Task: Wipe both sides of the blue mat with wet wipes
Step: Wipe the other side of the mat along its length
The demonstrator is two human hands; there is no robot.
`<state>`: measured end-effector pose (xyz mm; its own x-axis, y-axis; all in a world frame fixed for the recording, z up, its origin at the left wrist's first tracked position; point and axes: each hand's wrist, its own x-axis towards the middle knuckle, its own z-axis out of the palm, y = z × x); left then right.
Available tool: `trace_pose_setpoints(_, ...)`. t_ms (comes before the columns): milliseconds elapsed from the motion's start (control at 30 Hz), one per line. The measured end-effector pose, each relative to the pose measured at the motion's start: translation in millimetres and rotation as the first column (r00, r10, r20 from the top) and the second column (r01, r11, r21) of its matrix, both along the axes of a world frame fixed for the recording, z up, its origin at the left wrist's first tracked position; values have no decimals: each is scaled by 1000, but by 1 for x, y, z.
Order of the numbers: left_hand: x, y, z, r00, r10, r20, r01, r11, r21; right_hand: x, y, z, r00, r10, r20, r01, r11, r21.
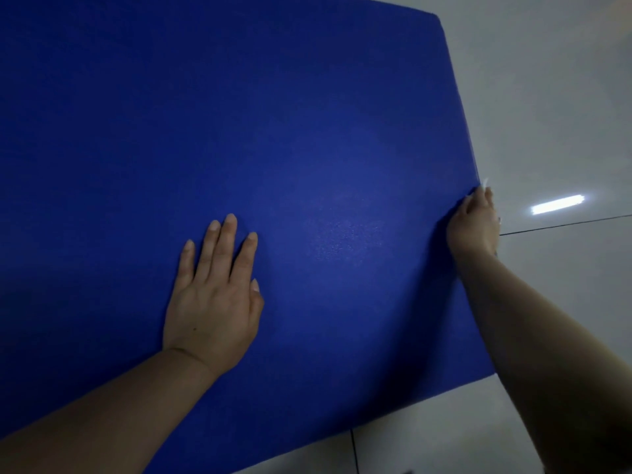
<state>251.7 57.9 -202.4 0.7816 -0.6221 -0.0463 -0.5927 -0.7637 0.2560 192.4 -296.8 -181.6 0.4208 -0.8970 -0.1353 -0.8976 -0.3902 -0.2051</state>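
Observation:
The blue mat (239,131) fills most of the head view and lies on a pale tiled floor. My left hand (215,299) rests flat on the mat's surface with its fingers straight and slightly spread. My right hand (473,224) grips the mat's right edge, fingers curled round it, and a small white scrap (485,183) shows at its fingertips; whether that scrap is a wet wipe I cannot tell. The mat's underside is hidden.
Glossy white floor tiles (564,114) lie to the right of and below the mat, with dark grout lines (564,224). A bright reflection of a lamp (557,204) sits on the floor right of my right hand.

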Motion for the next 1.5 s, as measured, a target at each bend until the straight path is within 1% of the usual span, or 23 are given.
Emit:
trace_pose_setpoints(100, 0, 1, 0, 1000, -2, 3, 2, 1000, -3, 20, 24, -2, 998, 13, -63, -18, 997, -80)
trace_pose_setpoints(167, -1, 1, 0, 1000, -4, 9, 4, 1000, -4, 30, 65, -5, 951, 307, -49, -311, 940, -144)
trace_pose_setpoints(200, -1, 1, 1, 1000, -5, 13, 5, 1000, 0, 34, 93, -8, 873, 487, -18, -485, 863, -140)
trace_pose_setpoints(267, -1, 1, 1, 1000, -6, 17, 6, 1000, 15, 35, 146, -13, 619, 785, 35, -780, 619, -94)
trace_pose_setpoints(333, 0, 1, 0, 1000, -12, 18, 12, 1000, 23, 36, 161, -13, 427, 903, 41, -898, 429, -99)
trace_pose_setpoints(367, 0, 1, 0, 1000, -16, 17, 15, 1000, 24, 37, 150, -13, 409, 912, 17, -905, 408, -117)
trace_pose_setpoints(400, 0, 0, 0, 1000, -17, 13, 17, 1000, 22, 39, 132, -13, 459, 888, -11, -880, 454, -137)
trace_pose_setpoints(500, -1, 1, -1, 1000, -13, 12, 12, 1000, 5, 42, 67, -9, 843, 533, -68, -537, 836, -112)
trace_pose_setpoints(567, -1, 1, -1, 1000, -12, 13, 12, 1000, 3, 46, 60, -6, 924, 375, -73, -381, 921, -78)
trace_pose_setpoints(633, -1, 1, 0, 1000, -8, 2, 8, 1000, -1, 49, 101, -5, 808, 589, -21, -587, 800, -124)
trace_pose_setpoints(733, 0, 0, 1, 1000, -8, 2, 8, 1000, 8, 44, 172, -12, 427, 903, 47, -898, 429, -96)
trace_pose_setpoints(767, 1, 0, 1, 1000, -10, 0, 10, 1000, 10, 44, 178, -11, 374, 927, 42, -921, 376, -100)
trace_pose_setpoints(833, 1, 1, 1, 1000, -12, -18, 12, 1000, -2, 49, 152, -11, 458, 889, -4, -883, 454, -119)
trace_pose_setpoints(967, 0, 3, 3, 998, 3, -65, -6, 999, -51, 48, 57, -10, 873, 482, -80, -488, 868, -94)
trace_pose_setpoints(1033, 5, 1, 7, 993, 43, -111, -58, 990, -132, 42, 50, -6, 932, 350, -95, -356, 933, -53)
trace_pose_setpoints(1100, 21, -7, 13, 989, 80, -128, -109, 965, -239, 38, 86, -6, 870, 492, -37, -492, 861, -127)
trace_pose_setpoints(1167, 44, -24, 17, 991, 80, -111, -110, 948, -300, 31, 142, -9, 645, 764, 29, -754, 642, -136)
trace_pose_setpoints(1233, 67, -43, 16, 992, 86, -93, -112, 937, -331, 23, 181, -11, 399, 916, 34, -908, 400, -127)
trace_pose_setpoints(1267, 76, -50, 14, 992, 95, -87, -119, 932, -343, 27, 179, -11, 365, 930, 28, -922, 366, -125)
trace_pose_setpoints(1300, 82, -56, 11, 991, 101, -90, -127, 928, -351, 33, 164, -10, 399, 917, 22, -908, 398, -130)
trace_pose_setpoints(1367, 88, -59, 5, 989, 102, -105, -134, 924, -358, 42, 116, -12, 600, 800, 5, -790, 594, -153)
trace_pose_setpoints(1433, 89, -59, 2, 988, 108, -107, -140, 920, -365, 43, 59, -9, 850, 525, -35, -524, 840, -141)
trace_pose_setpoints(1500, 87, -60, 2, 989, 108, -97, -136, 925, -356, 43, 23, -5, 966, 249, -72, -255, 963, -88)
